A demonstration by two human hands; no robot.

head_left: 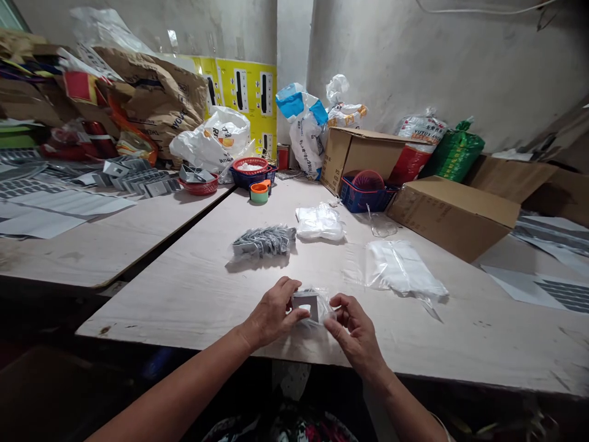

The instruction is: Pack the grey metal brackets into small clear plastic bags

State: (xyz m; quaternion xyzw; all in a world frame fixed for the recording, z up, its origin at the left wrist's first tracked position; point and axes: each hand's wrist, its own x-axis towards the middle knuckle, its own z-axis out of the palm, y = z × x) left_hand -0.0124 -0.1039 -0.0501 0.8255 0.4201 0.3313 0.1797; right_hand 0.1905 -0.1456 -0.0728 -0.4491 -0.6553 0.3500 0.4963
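Near the table's front edge, my left hand (277, 310) is closed on a clear plastic bag (326, 301) with a flat grey piece (304, 299) in it. A small white patch shows on the grey piece by my left thumb. My right hand (352, 328) pinches the bag's right side between thumb and fingers. Just beyond lies a row of similar grey pieces (262, 241) in clear plastic. To their right is a stack of folded white plastic bags (319, 221), and a larger pack of clear bags (402, 267) lies right of my hands.
At the back are a blue basket (363, 199), an open cardboard box (453, 212), a red basket (200, 185) and an orange and green tape roll (259, 193). Grey parts (142, 178) and sheets cover the left table. A dark gap (170, 236) separates the tables.
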